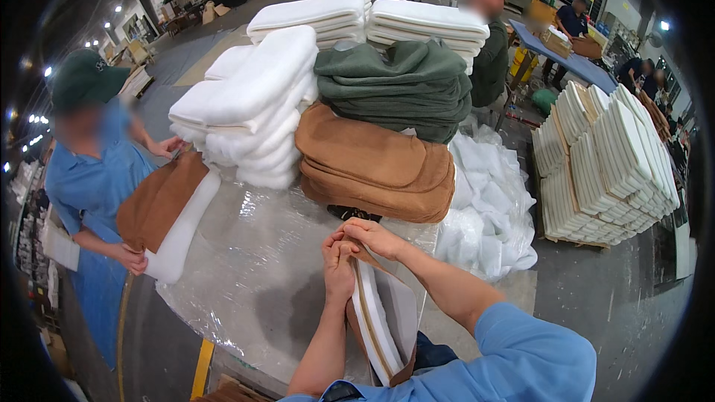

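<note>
A brown cushion cover [354, 336] stands on its edge against my body, its long side gaping. White padding [370, 313] with a tan layer shows inside it, beside the cover's grey inner face [400, 305]. At the far end of the cover, my left hand [339, 272] grips the brown fabric. My right hand [375, 238] closes on the same corner, touching the left; the fingertips partly hide one another. Just beyond my hands lies a stack of brown cushion covers [365, 152].
Behind are folded green covers [391, 85] and white padding stacks [246, 97] on a plastic-covered table [246, 253]. At left, a co-worker [104, 171] handles a brown cover over white padding. Right of the table are bagged white material [484, 201] and a pallet of pads [603, 167].
</note>
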Available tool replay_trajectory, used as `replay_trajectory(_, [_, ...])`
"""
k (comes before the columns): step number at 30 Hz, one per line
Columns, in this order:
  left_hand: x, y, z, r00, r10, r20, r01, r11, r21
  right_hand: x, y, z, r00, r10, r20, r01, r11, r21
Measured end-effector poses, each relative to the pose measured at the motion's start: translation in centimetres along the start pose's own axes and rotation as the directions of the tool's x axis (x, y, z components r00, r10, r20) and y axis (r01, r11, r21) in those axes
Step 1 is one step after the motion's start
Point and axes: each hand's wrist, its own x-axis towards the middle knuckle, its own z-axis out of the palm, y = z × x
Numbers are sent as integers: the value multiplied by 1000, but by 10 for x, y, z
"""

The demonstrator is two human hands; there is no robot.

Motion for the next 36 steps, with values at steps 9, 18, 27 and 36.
replay_trajectory(9, [-58,15,-30,810,-532,-249,317,753,-577,2,8,-8,997,38,-74,-44,996,-83])
replay_trajectory(18, [-363,46,-116,624,-749,-223,680,661,-318,27,35,36,935,-257,-245,94,844,-528])
replay_trajectory(27, [-369,104,-80,792,-593,-142,400,680,-614,3,19,47,895,-199,-399,-58,835,-547])
replay_trajectory(36, [-349,113,-80,720,-653,-235,527,735,-426,-14,15,34,869,-231,-437,-74,812,-578])
